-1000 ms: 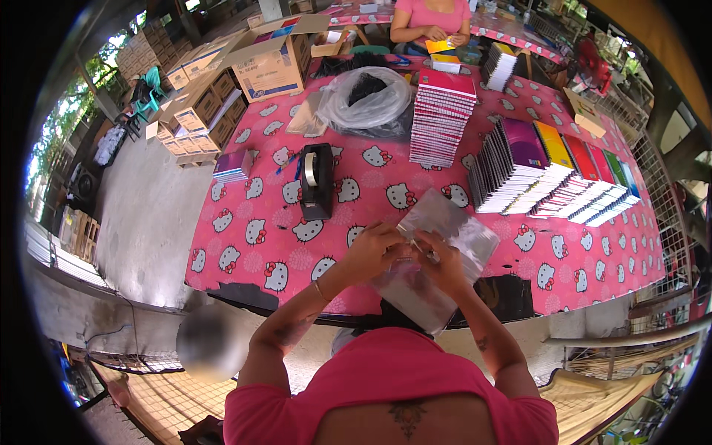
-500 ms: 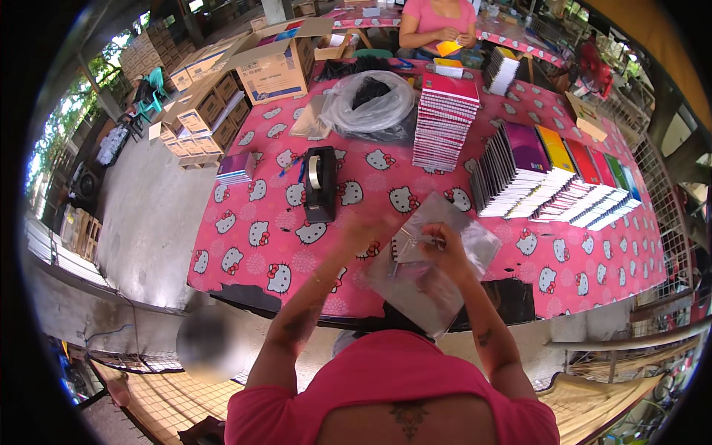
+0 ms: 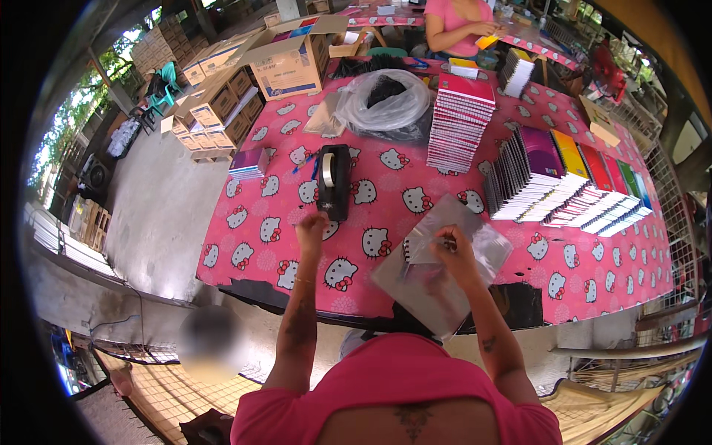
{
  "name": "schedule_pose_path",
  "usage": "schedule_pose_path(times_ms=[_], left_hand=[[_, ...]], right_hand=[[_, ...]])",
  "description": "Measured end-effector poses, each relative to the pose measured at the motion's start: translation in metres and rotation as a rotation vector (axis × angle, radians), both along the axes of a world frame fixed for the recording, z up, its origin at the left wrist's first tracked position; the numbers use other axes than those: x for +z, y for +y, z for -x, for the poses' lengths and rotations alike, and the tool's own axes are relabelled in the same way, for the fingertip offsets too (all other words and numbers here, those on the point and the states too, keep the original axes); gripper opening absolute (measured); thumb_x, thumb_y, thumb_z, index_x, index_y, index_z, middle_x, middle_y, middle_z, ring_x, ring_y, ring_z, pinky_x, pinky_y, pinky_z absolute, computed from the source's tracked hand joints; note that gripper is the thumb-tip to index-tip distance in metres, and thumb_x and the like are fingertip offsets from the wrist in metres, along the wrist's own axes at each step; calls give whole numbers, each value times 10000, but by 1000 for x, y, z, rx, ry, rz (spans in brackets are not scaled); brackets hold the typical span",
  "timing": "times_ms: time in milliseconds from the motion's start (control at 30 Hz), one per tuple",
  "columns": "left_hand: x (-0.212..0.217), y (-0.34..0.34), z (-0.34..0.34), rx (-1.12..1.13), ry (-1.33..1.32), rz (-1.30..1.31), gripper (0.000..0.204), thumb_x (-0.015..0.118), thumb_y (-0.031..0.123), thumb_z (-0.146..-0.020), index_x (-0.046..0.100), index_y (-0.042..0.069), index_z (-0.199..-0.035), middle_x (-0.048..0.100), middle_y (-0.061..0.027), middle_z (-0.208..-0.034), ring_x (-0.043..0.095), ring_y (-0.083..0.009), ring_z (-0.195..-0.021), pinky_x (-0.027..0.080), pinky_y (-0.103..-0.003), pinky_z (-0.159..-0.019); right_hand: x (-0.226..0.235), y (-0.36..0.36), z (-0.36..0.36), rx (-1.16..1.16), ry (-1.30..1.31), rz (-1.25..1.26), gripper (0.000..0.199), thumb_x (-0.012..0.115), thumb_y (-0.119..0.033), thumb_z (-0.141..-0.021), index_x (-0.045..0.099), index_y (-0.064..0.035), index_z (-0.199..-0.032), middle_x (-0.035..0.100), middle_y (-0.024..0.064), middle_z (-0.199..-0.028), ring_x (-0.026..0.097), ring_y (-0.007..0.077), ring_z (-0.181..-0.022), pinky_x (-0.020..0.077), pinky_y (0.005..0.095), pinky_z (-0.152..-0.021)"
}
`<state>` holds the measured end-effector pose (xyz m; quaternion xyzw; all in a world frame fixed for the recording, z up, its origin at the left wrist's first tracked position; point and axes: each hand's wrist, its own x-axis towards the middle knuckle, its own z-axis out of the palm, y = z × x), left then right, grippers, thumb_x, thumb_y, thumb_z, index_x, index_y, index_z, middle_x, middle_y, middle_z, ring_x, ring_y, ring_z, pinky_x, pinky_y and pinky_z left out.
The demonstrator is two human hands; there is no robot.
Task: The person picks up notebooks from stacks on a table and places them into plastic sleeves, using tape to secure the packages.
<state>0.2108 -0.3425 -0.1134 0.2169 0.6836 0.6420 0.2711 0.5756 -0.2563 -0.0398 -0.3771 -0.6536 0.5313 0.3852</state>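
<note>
My left hand [image 3: 312,225] is at the near end of the black tape dispenser [image 3: 333,189], its fingers closed together. Any tape between the fingertips is too small to make out. A roll of tape [image 3: 328,170] sits in the dispenser. In front of me, clear plastic sheets [image 3: 415,293] lie at the table's near edge, turned at an angle. A small spiral-bound notebook [image 3: 420,251] shows on them, seen partly through plastic. My right hand [image 3: 455,254] is over its right side, fingers curled and pinching the clear plastic.
A tall notebook stack [image 3: 461,122] stands at the back. Rows of coloured notebooks [image 3: 567,178] fill the right side. A small notebook pile [image 3: 249,164] is at left. Behind are a plastic bundle [image 3: 382,104] and an open carton [image 3: 293,67]. Across the table a person [image 3: 460,33] handles something yellow.
My left hand has moved left, away from the plastic, to the near end of the tape dispenser. My right hand stays at the notebook. The view has shifted slightly.
</note>
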Motion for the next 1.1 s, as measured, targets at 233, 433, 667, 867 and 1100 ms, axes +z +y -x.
schedule_pose_path(times_ms=[233,433,667,867,1100], left_hand=[[148,37,-81,-794,999,35,163,695,223,-822,724,69,-868,700,-141,-827,685,-317,-748,531,-405,-664],[187,123,-175,-1673,1303,378,180,713,194,-809,675,62,-924,708,-84,-827,677,-225,-709,513,-361,-628],[42,122,-129,-1492,-187,265,374,658,356,-946,628,34,-1133,669,-70,-1063,641,-166,-962,512,-323,-845],[8,19,-152,-1070,22,-324,697,762,241,-831,433,43,-1413,539,-140,-1354,544,-241,-1230,476,-417,-978],[93,-34,-136,-679,905,-206,801,852,89,-663,456,53,-1358,581,-115,-1226,565,-246,-1134,500,-407,-918]], right_hand=[[-6,1,-7,-5,49,42,266,712,-63,-831,574,-44,-1058,610,23,-941,559,95,-828,473,276,-749],[2,1,-15,37,120,149,303,719,-81,-850,552,-56,-1102,612,38,-990,567,107,-872,471,273,-782],[4,-4,-11,-29,130,80,306,710,-66,-867,561,-37,-1132,600,37,-1014,548,108,-925,453,267,-828],[-19,-16,3,-161,295,158,286,702,-65,-872,591,-32,-1133,581,19,-1041,525,114,-955,424,258,-853],[2,-24,-21,-258,240,48,382,487,-347,-1036,547,-88,-1310,553,39,-1257,536,165,-1125,430,335,-973]])
